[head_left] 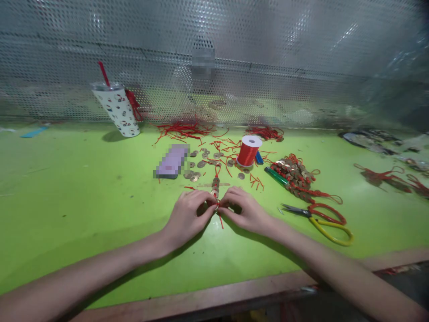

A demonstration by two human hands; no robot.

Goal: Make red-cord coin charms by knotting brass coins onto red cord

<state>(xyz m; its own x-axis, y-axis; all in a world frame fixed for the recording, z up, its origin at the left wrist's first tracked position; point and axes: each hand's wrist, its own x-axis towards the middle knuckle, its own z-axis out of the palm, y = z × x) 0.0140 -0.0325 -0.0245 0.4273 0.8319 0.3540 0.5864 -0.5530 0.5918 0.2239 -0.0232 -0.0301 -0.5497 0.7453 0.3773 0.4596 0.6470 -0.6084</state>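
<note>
My left hand (194, 212) and my right hand (246, 210) meet over the middle of the green tabletop, thumb and forefinger of each pinched on red cord (220, 221) at the near end of a coin string. That coin string (215, 184) stretches away from my fingertips, its round bronze-coloured coins in a row and a red loop at the far end. The exact knot between the fingers is hidden. Just beyond lie loose coins (201, 164), and a spool of red cord (248, 152) stands upright behind my right hand.
Scissors (310, 213) with red and yellow handles lie right of my right hand, near a green lighter (276, 176) and a pile of finished coin strings (295, 174). A phone (172, 161), a tumbler with straw (117, 109) and red cord lengths (186, 130) sit farther back, before a perforated metal screen (161, 67).
</note>
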